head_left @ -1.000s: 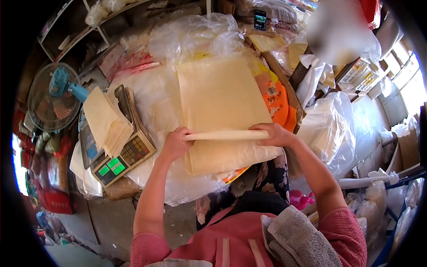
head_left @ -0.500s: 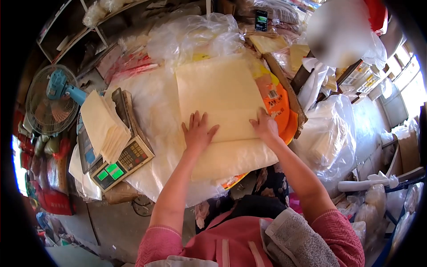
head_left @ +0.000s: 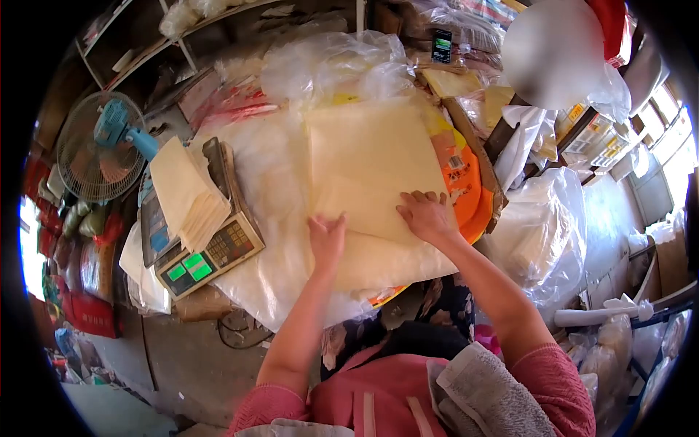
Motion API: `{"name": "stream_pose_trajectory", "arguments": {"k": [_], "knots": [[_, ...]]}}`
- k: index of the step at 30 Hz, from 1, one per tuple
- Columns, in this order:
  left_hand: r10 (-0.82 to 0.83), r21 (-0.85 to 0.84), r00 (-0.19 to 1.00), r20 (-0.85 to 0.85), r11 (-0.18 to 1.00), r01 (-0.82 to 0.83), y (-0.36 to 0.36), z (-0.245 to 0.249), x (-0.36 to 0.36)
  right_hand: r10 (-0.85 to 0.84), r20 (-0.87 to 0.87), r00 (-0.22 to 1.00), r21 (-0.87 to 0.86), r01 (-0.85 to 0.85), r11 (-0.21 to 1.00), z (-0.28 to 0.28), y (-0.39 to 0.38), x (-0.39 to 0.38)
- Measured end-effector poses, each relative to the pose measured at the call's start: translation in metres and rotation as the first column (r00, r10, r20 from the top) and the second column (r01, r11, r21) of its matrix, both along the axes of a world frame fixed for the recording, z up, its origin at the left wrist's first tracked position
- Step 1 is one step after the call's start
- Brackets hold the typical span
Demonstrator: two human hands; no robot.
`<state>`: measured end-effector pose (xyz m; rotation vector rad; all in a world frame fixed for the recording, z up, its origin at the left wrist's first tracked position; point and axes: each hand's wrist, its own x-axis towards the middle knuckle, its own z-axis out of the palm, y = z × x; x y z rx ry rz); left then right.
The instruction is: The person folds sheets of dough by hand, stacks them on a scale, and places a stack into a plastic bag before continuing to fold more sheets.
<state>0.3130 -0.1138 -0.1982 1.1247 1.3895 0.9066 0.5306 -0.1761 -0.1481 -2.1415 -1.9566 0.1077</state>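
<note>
A cream-coloured sheet (head_left: pixel 375 160), thin and smooth, lies flat on the plastic-covered work surface before me, with a fold line across its near part. My left hand (head_left: pixel 327 237) is at the sheet's near left edge, fingers curled in and thumb pressed towards them on the margin. Spread over the near right part of the sheet, my right hand (head_left: pixel 428 217) rests with its fingers slightly bent and apart. To the left, a stack of folded cream sheets (head_left: pixel 186 193) lies on a digital scale (head_left: pixel 226 247) with lit green displays.
A blue fan (head_left: pixel 109 135) stands at the far left. Crumpled clear plastic (head_left: pixel 335 62) lies behind the sheet. An orange printed package (head_left: pixel 470 193) and cardboard edge border the right side. A phone (head_left: pixel 441 46) stands at the back, near a person with a blurred head.
My left hand has drawn its spread fingers in and moved down to the sheet's near left edge. My right hand has shifted slightly inward on the sheet. The whole view has moved a little.
</note>
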Motion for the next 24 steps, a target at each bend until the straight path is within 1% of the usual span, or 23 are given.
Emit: {"name": "stream_pose_trajectory", "arguments": {"k": [1, 3, 4, 5, 6, 7, 8, 10, 11, 12, 13, 14, 15, 16, 17, 18, 19, 20, 21, 22, 23, 24], "knots": [[-0.002, -0.328, 0.971, 0.240, 0.941, 0.083, -0.007, -0.002, -0.005, -0.025, -0.025, 0.999, -0.033, 0.024, 0.999, 0.005, -0.003, -0.005], [-0.083, -0.337, 0.935, 0.345, 0.919, 0.206, -0.031, 0.006, -0.004, 0.015, -0.183, 0.983, -0.159, -0.044, 0.986, -0.001, -0.007, -0.012], [-0.038, -0.226, 0.928, 0.370, 0.966, 0.129, -0.039, -0.018, -0.001, 0.047, -0.265, 0.963, -0.212, -0.106, 0.971, -0.006, -0.008, -0.020], [0.012, -0.112, 0.921, 0.390, 0.993, 0.035, -0.040, -0.041, -0.002, 0.083, -0.374, 0.924, -0.225, -0.177, 0.958, 0.004, -0.013, -0.032], [0.016, -0.011, 0.932, 0.362, 1.000, -0.013, -0.040, -0.030, -0.013, 0.112, -0.478, 0.871, -0.237, -0.251, 0.938, 0.011, -0.022, -0.042], [0.014, 0.094, 0.944, 0.330, 0.994, -0.047, -0.041, -0.009, -0.023, 0.171, -0.596, 0.785, -0.087, -0.275, 0.958, 0.004, -0.029, -0.047], [0.002, 0.196, 0.955, 0.295, 0.979, -0.063, -0.042, 0.010, -0.033, 0.211, -0.607, 0.766, 0.016, -0.254, 0.967, 0.013, -0.037, -0.053], [-0.004, 0.306, 0.912, 0.410, 0.943, -0.134, -0.020, 0.048, -0.068, 0.221, -0.573, 0.789, -0.012, -0.278, 0.960, 0.025, -0.044, -0.049], [0.027, 0.467, 0.915, 0.402, 0.854, -0.230, -0.012, 0.086, -0.086, 0.216, -0.556, 0.803, -0.033, -0.281, 0.959, 0.026, -0.048, -0.045], [0.070, 0.472, 0.934, 0.351, 0.848, -0.242, 0.006, 0.108, -0.115, 0.261, -0.509, 0.820, -0.014, -0.311, 0.950, 0.020, -0.052, -0.039], [0.086, 0.564, 0.929, 0.359, 0.774, -0.289, 0.022, 0.132, -0.141, 0.303, -0.459, 0.835, 0.005, -0.339, 0.941, 0.013, -0.056, -0.032], [0.240, 0.516, 0.939, 0.248, 0.787, -0.338, 0.035, 0.161, -0.165, 0.339, -0.406, 0.849, 0.021, -0.363, 0.932, 0.009, -0.059, -0.028], [0.304, 0.564, 0.920, 0.247, 0.727, -0.392, 0.058, 0.172, -0.193, 0.399, -0.316, 0.861, -0.001, -0.421, 0.907, 0.012, -0.062, -0.029], [0.431, 0.561, 0.894, 0.123, 0.713, -0.421, 0.068, 0.190, -0.212, 0.451, -0.228, 0.863, -0.033, -0.470, 0.882, 0.018, -0.067, -0.031], [0.345, 0.584, 0.919, 0.191, 0.713, -0.389, 0.099, 0.174, -0.249, 0.494, -0.142, 0.858, -0.077, -0.508, 0.858, 0.022, -0.074, -0.032], [0.403, 0.530, 0.909, 0.104, 0.751, -0.394, 0.111, 0.176, -0.266, 0.460, -0.164, 0.872, -0.197, -0.486, 0.851, 0.022, -0.081, -0.034], [0.388, 0.442, 0.917, 0.088, 0.810, -0.385, 0.126, 0.167, -0.283, 0.481, -0.099, 0.871, -0.190, -0.491, 0.850, 0.016, -0.086, -0.034], [0.387, 0.384, 0.920, -0.058, 0.860, -0.338, 0.147, 0.148, -0.301, 0.500, -0.031, 0.866, -0.183, -0.496, 0.849, 0.005, -0.088, -0.032], [0.343, 0.322, 0.874, -0.343, 0.918, -0.234, 0.138, 0.152, -0.292, 0.519, 0.040, 0.854, -0.176, -0.506, 0.845, -0.003, -0.089, -0.029], [0.454, 0.456, 0.715, -0.532, 0.865, -0.210, 0.146, 0.132, -0.296, 0.512, 0.076, 0.856, -0.112, -0.503, 0.857, -0.004, -0.090, -0.027], [0.576, 0.565, 0.478, -0.663, 0.804, -0.185, 0.153, 0.111, -0.299, 0.512, 0.061, 0.857, -0.103, -0.504, 0.857, -0.008, -0.090, -0.022], [0.690, 0.739, 0.376, -0.619, 0.673, -0.019, 0.127, 0.122, -0.280, 0.513, 0.045, 0.857, -0.093, -0.508, 0.857, -0.014, -0.089, -0.017]]}}
